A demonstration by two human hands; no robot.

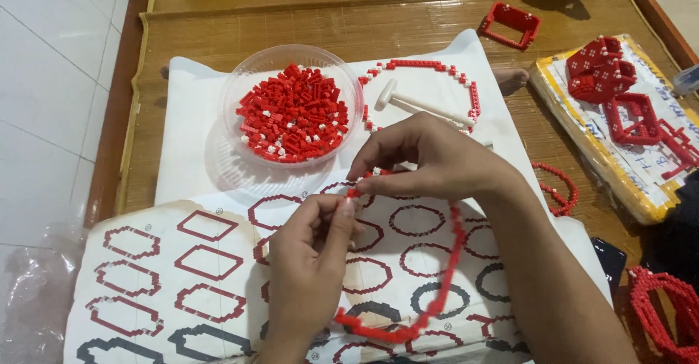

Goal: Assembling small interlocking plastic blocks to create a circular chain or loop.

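Both of my hands hold a large ring of small red building bricks [450, 269] above a printed sheet of ring outlines [182, 277]. My right hand [429, 160] pinches the ring's top with thumb and fingers. My left hand [309, 262] pinches the ring's open end right beside it, fingertips almost touching the right hand's. The ring curves down to the right and back under my left wrist. A clear plastic bowl [240, 87], full of small red and white bricks, stands behind my hands.
A finished red-and-white brick ring [473, 98] and a white plastic hammer [419, 105] lie on white paper behind. More red brick frames [510, 23] and stacked pieces [601, 69] sit at the right on a yellow-edged board [619, 189]. Another ring [557, 186] lies on the wooden mat.
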